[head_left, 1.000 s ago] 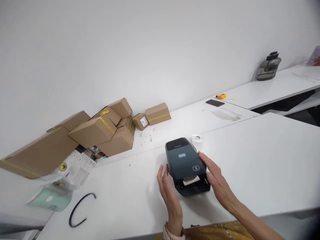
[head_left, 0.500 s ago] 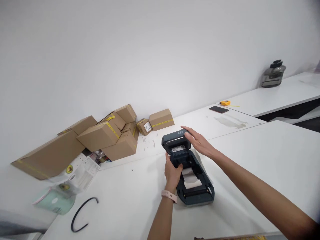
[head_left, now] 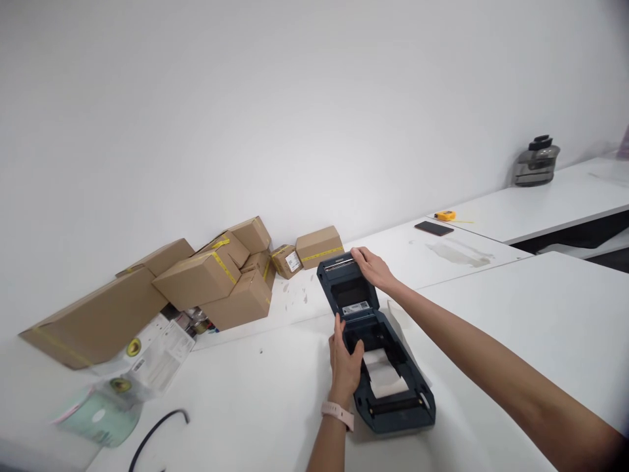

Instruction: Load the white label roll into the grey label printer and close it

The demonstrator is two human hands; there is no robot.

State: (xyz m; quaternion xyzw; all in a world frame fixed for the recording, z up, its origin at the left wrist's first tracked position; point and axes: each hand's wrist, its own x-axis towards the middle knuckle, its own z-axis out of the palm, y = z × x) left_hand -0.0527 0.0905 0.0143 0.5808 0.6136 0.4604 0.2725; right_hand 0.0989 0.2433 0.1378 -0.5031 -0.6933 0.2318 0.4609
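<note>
A dark blue label printer (head_left: 396, 412) lies on the white table with its lid (head_left: 348, 283) raised on the hinge. White paper (head_left: 386, 377) shows inside the open base. My left hand (head_left: 345, 364) is closed around the printer's left side near the hinge, thumb over the inner edge and fingers outside. With my right hand (head_left: 372, 267) I grip the lid's top right corner, fingers wrapped over its edge. A pale sheet (head_left: 400, 321) is partly visible behind the printer's right side.
Cardboard boxes (head_left: 196, 278) with yellow tape are piled at the left by the wall. A green container (head_left: 105, 416) and a black curved strip (head_left: 152, 436) lie near left. Behind at right are a phone (head_left: 434, 228), a yellow tape measure (head_left: 445, 216) and a dark translucent jug (head_left: 536, 164).
The lid has swung further back with my right hand on it, showing more of its underside. My left hand keeps its hold on the base. The camera has tilted up slightly.
</note>
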